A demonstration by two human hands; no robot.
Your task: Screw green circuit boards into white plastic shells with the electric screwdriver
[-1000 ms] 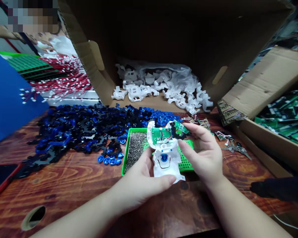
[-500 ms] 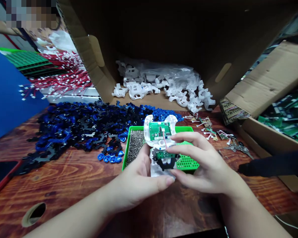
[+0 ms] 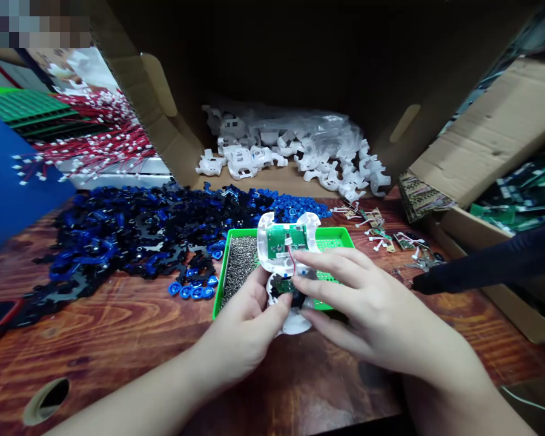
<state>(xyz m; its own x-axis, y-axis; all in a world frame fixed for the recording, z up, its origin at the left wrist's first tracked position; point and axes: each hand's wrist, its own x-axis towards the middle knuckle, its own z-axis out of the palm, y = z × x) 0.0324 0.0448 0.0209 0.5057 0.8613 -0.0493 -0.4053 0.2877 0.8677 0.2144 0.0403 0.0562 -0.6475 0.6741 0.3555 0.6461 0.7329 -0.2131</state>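
Observation:
My left hand point(image 3: 247, 330) grips a white plastic housing point(image 3: 285, 245) from below, thumb pressed on its lower part. A green circuit board point(image 3: 287, 238) sits in the housing's upper half, with a red wire running down from it. My right hand point(image 3: 367, 309) lies over the housing's lower half, its fingers pressing a small green board with a black part point(image 3: 285, 286) into it. Both hands hover over a green tray point(image 3: 331, 238) that holds a heap of small metal screws point(image 3: 238, 266).
A pile of blue and black plastic parts point(image 3: 131, 233) covers the wooden table point(image 3: 118, 339) on the left. White housings point(image 3: 290, 160) lie in an open cardboard box behind. Red wires point(image 3: 95, 145) lie far left. A box of green boards point(image 3: 522, 200) and a dark sleeve point(image 3: 490, 266) are on the right.
My right hand carried the small board with the black part from the housing's top right down onto its lower half. My left thumb shifted up onto it. Both hands drifted slightly left.

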